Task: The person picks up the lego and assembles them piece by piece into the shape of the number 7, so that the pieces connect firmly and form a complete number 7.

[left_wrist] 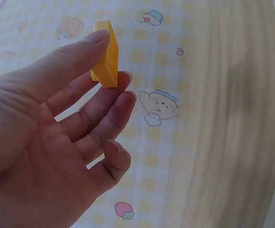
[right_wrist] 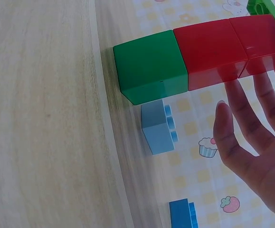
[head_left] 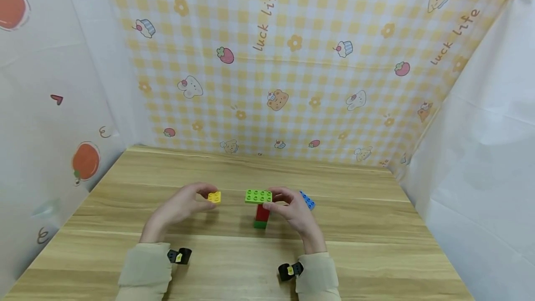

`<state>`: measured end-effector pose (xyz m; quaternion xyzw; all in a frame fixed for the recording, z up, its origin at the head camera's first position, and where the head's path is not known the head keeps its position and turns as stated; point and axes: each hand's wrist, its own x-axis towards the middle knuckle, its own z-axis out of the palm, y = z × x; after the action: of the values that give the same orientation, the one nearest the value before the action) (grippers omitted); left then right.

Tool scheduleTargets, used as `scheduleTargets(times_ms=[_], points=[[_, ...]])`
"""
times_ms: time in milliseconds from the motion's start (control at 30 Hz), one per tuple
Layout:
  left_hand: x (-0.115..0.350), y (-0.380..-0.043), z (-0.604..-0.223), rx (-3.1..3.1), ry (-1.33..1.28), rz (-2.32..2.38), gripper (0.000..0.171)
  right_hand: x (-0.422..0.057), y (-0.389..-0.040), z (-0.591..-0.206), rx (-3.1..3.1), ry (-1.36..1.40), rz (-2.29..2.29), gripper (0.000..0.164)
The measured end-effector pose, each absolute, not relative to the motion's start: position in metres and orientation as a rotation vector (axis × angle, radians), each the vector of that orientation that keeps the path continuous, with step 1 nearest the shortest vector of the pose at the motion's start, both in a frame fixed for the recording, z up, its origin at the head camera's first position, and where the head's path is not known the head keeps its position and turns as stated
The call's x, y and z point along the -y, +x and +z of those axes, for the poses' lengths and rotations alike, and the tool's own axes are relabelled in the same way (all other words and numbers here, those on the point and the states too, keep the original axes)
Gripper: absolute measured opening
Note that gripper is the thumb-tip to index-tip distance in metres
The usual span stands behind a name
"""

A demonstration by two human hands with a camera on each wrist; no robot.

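Observation:
My left hand [head_left: 181, 204] pinches a small yellow toy brick [head_left: 214, 197] between thumb and fingers, held above the table; the left wrist view shows this brick [left_wrist: 108, 59] edge-on. To its right stands a tower of bricks: a dark green one [right_wrist: 151, 66] at the bottom and two red ones [right_wrist: 211, 54] above it. Across the top lies a long light green brick [head_left: 258, 196], overhanging to the left. My right hand [head_left: 296, 210] grips its right end, thumb in front. In the right wrist view that hand's other fingers [right_wrist: 241, 109] extend beside the red bricks.
Behind the right hand a blue brick [head_left: 308, 200] lies on the wooden table [head_left: 225, 259]. The right wrist view shows a light blue brick [right_wrist: 157, 128] and a darker blue one [right_wrist: 180, 213] beyond the tower. A checked cloth [head_left: 251, 73] hangs behind the table.

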<state>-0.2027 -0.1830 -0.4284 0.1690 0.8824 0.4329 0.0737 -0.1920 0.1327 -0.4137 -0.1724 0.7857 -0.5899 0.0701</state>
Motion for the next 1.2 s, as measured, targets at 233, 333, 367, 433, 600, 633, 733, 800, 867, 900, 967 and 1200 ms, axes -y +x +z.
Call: scheduleTargets(times_ms=[233, 333, 367, 433, 600, 633, 733, 800, 867, 900, 967, 1200], points=[[0.172, -0.200, -0.419, -2.670, 0.595, 1.294, 0.035, -0.133, -0.193, -0.415, -2.358, -0.517, -1.779, 0.036], [0.167, -0.201, -0.418, -2.672, 0.656, 1.297, 0.035, -0.134, -0.193, -0.415, -2.357, -0.518, -1.781, 0.036], [0.164, -0.201, -0.418, -2.669, 0.663, 1.307, 0.035, -0.134, -0.193, -0.415, -2.357, -0.518, -1.782, 0.036], [0.160, -0.202, -0.419, -2.656, 0.696, 1.334, 0.036, -0.134, -0.193, -0.415, -2.358, -0.518, -1.782, 0.036], [0.147, -0.204, -0.420, -2.589, 0.768, 1.425, 0.037, -0.134, -0.193, -0.415, -2.348, -0.533, -1.792, 0.036], [0.144, -0.204, -0.421, -2.573, 0.779, 1.440, 0.036, -0.134, -0.193, -0.415, -2.343, -0.538, -1.795, 0.035], [0.139, -0.205, -0.422, -2.537, 0.792, 1.480, 0.035, -0.133, -0.193, -0.415, -2.337, -0.549, -1.800, 0.035], [0.136, -0.205, -0.423, -2.523, 0.793, 1.501, 0.035, -0.133, -0.193, -0.414, -2.335, -0.548, -1.801, 0.034], [0.134, -0.205, -0.422, -2.515, 0.787, 1.517, 0.035, -0.133, -0.193, -0.414, -2.338, -0.548, -1.800, 0.034], [0.134, -0.205, -0.422, -2.513, 0.789, 1.524, 0.035, -0.133, -0.193, -0.414, -2.340, -0.549, -1.799, 0.034], [0.133, -0.205, -0.422, -2.511, 0.799, 1.538, 0.035, -0.133, -0.193, -0.415, -2.340, -0.553, -1.801, 0.034], [0.131, -0.209, -0.427, -2.458, 0.799, 1.606, 0.036, -0.133, -0.194, -0.415, -2.337, -0.564, -1.799, 0.034]])
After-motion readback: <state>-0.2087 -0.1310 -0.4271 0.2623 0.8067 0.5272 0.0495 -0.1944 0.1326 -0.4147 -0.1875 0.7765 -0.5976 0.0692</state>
